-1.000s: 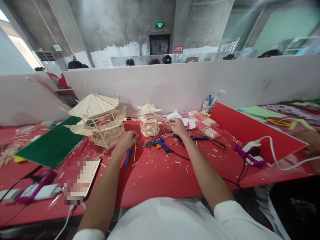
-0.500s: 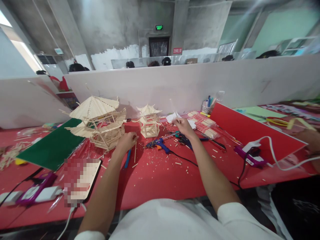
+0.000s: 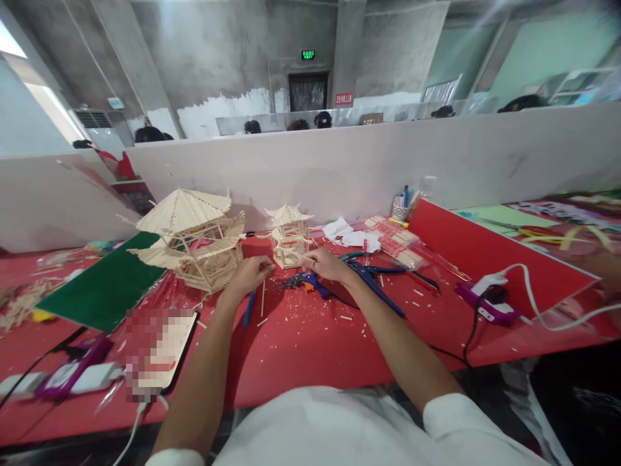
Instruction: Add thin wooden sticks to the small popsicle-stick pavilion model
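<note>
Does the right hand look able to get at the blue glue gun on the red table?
Probably yes: the right hand hovers right beside the glue gun, with nothing between them, only wood scraps scattered around.

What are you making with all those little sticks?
A person sits at a red table with two stick-built pavilion models. The left hand rests by the big pavilion, pinching a thin stick. The right hand reaches in front of the small pavilion, just above a blue glue gun.

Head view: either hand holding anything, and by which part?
Left hand pinches the top end of a thin wooden stick. Right hand hovers over the blue glue gun; any hold cannot be told.
</note>
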Action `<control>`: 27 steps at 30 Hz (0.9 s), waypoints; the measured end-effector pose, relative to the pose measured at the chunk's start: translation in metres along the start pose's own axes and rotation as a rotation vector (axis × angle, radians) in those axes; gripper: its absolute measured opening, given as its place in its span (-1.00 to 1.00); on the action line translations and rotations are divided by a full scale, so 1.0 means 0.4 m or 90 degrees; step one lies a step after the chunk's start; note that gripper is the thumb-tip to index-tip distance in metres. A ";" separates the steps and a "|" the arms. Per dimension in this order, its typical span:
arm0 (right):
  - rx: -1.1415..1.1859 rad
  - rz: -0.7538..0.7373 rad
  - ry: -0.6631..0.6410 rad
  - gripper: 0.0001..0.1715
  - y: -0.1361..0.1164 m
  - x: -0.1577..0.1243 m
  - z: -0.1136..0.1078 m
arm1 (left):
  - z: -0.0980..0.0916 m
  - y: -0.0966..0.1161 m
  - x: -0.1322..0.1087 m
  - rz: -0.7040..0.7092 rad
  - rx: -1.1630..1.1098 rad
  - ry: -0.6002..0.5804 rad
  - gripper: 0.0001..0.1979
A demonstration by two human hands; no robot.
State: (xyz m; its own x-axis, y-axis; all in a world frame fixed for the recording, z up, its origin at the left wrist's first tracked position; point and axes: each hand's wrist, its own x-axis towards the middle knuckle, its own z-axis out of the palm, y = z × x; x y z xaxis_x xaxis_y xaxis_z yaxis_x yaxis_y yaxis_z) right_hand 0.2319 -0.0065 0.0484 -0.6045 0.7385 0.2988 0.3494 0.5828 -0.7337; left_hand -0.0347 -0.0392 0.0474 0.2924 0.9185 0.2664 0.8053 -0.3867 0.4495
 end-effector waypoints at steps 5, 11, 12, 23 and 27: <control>-0.038 -0.032 0.072 -0.37 -0.017 0.021 0.071 | 0.010 0.046 -0.003 0.101 -0.161 -0.045 -0.64; 0.032 -0.039 0.058 -0.37 -0.033 0.025 0.113 | 0.013 0.068 -0.002 0.159 -0.165 -0.020 -0.67; 0.035 -0.036 0.065 -0.37 -0.031 0.026 0.115 | 0.016 0.065 -0.001 0.167 -0.161 -0.017 -0.68; -0.088 -0.011 0.105 -0.47 -0.010 0.030 0.112 | 0.046 0.053 0.005 0.229 -0.084 0.060 -0.89; -0.076 -0.009 0.104 -0.44 -0.012 0.029 0.110 | 0.053 0.046 0.007 0.237 -0.080 0.060 -0.88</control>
State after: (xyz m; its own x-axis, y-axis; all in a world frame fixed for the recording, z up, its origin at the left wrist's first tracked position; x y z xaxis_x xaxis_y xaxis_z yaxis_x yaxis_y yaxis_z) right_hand 0.1920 -0.0156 0.0285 -0.4890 0.7692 0.4112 0.4302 0.6229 -0.6534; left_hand -0.0082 -0.0420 0.0386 0.4987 0.7046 0.5048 0.5823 -0.7037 0.4071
